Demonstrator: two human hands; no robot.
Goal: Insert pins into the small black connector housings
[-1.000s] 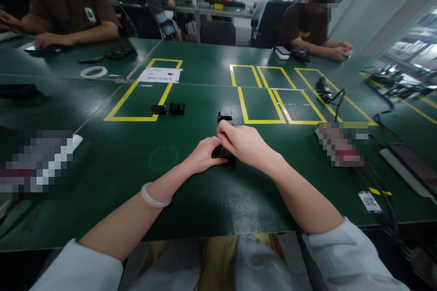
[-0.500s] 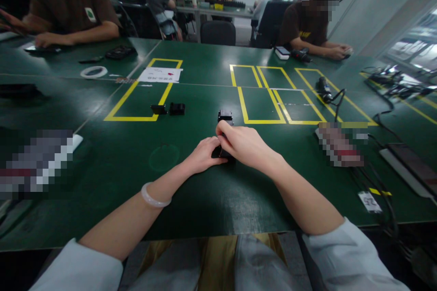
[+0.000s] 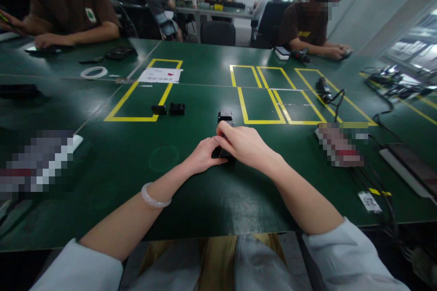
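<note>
Paper [image 3: 160,75], a white sheet with a small red mark, lies on the green table [image 3: 201,209]. Nearer the person than this paper, and to its right, a black part [image 3: 224,152] sits between the two hands. It looks dark all over and boxy, though fingers cover most of it, so its full outline is hidden; a thin, warm-coloured line shows on the bit in view. Just beyond the fingers, also to the right of the paper and nearer than it, stands a black block [image 3: 225,116] with a straight, paler top edge and tiny bright specks at its sides. Whether block and part are one piece, I cannot tell.

The left hand [image 3: 204,154] holds the part from its left, thumb and fingers bent narrowly around it. The right hand [image 3: 246,143] curls over the top, fingers drawn close together; what they pinch, if anything, I cannot tell.

Nearer than the paper, below its right half, are two smaller pieces: a thin black plate [image 3: 159,109], tilted, over a yellow tape line [image 3: 131,119], and a chunkier black piece [image 3: 177,108] just beside it.
</note>
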